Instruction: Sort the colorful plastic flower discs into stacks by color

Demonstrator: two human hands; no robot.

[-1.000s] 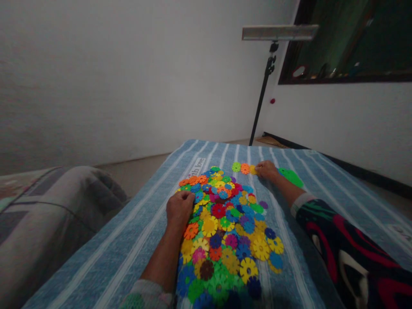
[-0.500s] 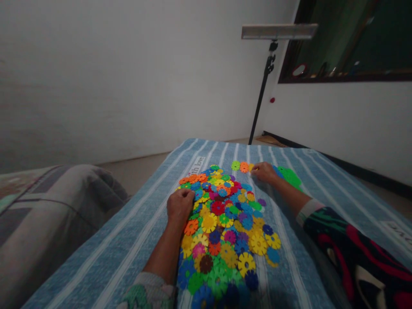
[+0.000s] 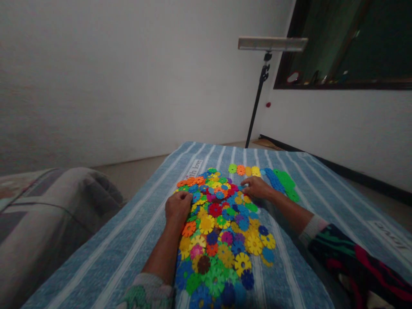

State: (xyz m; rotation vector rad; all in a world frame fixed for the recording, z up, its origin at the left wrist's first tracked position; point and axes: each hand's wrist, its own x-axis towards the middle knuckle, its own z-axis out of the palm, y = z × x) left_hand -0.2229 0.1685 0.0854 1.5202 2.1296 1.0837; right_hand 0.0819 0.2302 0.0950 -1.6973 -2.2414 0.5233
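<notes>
A long heap of plastic snowflake discs in many colours lies on a striped blue cloth. At the heap's left edge rests my left hand, its fingers curled together; whether a disc is between them is hidden. My right hand reaches over the heap's upper right side, thumb and forefinger apart, with nothing visible in its grasp. Beyond it, sorted discs lie in groups: light green, orange, yellow, blue and a larger green group.
A grey draped cover bulges at the left of the cloth-covered surface. Past the far edge stands a black pole with a flat panel on top. A white wall and a dark window are behind.
My right hand has come back from the yellow discs in the sorted row to the heap, and its fingers have parted. My left hand stays at the heap's left edge.
</notes>
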